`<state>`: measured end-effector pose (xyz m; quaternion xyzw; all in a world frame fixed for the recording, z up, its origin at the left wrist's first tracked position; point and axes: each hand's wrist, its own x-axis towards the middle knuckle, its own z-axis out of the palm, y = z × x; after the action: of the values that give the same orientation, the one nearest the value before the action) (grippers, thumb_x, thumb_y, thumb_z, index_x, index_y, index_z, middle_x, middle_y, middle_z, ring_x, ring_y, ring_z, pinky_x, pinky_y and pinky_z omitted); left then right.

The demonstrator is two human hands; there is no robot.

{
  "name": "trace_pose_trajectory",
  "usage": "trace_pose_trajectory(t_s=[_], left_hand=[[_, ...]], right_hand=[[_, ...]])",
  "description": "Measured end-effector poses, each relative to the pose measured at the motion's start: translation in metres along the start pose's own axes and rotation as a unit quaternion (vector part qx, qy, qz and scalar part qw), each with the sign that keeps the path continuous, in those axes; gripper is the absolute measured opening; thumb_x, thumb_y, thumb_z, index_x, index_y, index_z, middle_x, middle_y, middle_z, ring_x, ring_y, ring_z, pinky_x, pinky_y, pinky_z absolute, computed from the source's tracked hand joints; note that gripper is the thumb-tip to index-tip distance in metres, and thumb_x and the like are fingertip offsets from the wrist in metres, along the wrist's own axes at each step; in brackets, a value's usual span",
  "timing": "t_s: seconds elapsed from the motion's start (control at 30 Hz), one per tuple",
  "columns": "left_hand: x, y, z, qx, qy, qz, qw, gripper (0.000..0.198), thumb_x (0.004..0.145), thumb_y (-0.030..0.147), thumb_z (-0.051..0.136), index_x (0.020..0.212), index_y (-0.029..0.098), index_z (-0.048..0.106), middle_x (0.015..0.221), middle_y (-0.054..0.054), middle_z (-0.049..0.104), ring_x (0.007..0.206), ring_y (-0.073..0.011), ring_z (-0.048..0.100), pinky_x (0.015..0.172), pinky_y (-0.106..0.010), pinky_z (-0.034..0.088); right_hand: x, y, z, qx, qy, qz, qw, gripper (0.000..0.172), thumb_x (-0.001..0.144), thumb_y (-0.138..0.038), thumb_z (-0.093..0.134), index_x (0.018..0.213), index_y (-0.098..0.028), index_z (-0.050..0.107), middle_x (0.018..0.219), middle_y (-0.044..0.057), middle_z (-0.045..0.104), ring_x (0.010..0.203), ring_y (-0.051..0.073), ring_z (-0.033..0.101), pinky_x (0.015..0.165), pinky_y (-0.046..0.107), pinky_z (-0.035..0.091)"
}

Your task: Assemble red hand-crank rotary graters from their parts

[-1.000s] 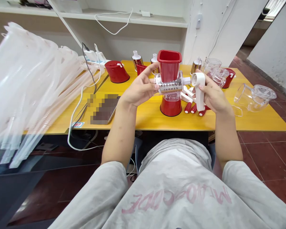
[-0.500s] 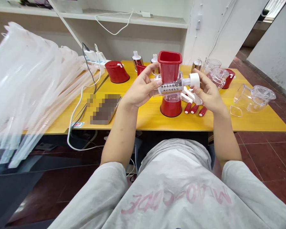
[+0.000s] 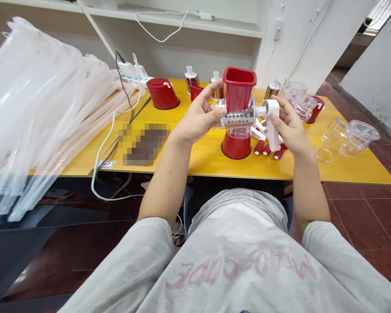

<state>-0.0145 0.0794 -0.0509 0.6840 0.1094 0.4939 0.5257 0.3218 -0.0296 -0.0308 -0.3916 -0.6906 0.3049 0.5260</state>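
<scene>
A rotary grater with a red square-mouthed plastic hopper [image 3: 239, 89], a clear plastic housing [image 3: 239, 131] and a round red base [image 3: 236, 147] is stood upright on the yellow wooden table [image 3: 203, 165], directly in front of the person and between the two hands. Its silvery perforated metal drum [image 3: 237, 118] is laid with the long axis running sideways, and from its right end a pale plastic shaft [image 3: 261, 111] is pointed toward the right hand [image 3: 291, 130], the nearer of the two. In that hand a white plastic crank arm [image 3: 273, 134] is pinched between thumb and fingers, its ring end up beside the shaft tip and its long axis hanging roughly upright, square to the drum; whether the ring is seated cannot be told. By the left hand [image 3: 195, 124] the housing is gripped at its left end, thumb in front and a finger reached behind the hopper. On the grey T-shirt [image 3: 234, 230] pink lettering is seen upside down; its ending can be read as "CODE", the start less surely. A small blue-edged label [image 3: 106, 164] on the table cannot be read.
</scene>
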Motion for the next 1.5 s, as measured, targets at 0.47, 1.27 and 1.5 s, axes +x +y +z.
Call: trace_pose_trajectory(t_s=[0.47, 1.27, 1.5], left_hand=[[0.003, -0.003, -0.006, 0.008, 0.004, 0.009, 1.0, 0.089, 0.103, 0.075, 0.106, 0.177, 0.044, 0.067, 0.142, -0.006, 0.096, 0.152, -0.0517, 0.09, 0.117, -0.071, 0.084], [0.006, -0.005, 0.002, 0.004, 0.023, 0.014, 1.0, 0.095, 0.098, 0.082, 0.104, 0.176, 0.042, 0.068, 0.151, -0.012, 0.094, 0.166, -0.0546, 0.08, 0.124, -0.074, 0.081], [0.005, -0.005, 0.002, 0.002, 0.017, 0.01, 1.0, 0.093, 0.1, 0.083, 0.104, 0.178, 0.047, 0.068, 0.148, -0.007, 0.095, 0.156, -0.0512, 0.088, 0.119, -0.07, 0.083]], right_hand=[[-0.023, -0.011, -0.016, -0.029, 0.05, -0.013, 0.998, 0.098, 0.082, -0.083, 0.115, 0.157, -0.042, 0.068, 0.135, 0.009, 0.088, 0.118, 0.034, 0.093, 0.094, 0.05, 0.081], [-0.023, -0.037, 0.015, 0.157, 0.036, 0.137, 0.977, 0.086, 0.095, -0.094, 0.101, 0.145, -0.035, 0.063, 0.121, 0.006, 0.095, 0.081, 0.024, 0.088, 0.061, 0.035, 0.073], [-0.026, -0.033, 0.013, 0.165, 0.017, 0.162, 0.973, 0.077, 0.1, -0.094, 0.096, 0.137, -0.033, 0.068, 0.091, 0.002, 0.086, 0.064, 0.021, 0.077, 0.051, 0.032, 0.062]])
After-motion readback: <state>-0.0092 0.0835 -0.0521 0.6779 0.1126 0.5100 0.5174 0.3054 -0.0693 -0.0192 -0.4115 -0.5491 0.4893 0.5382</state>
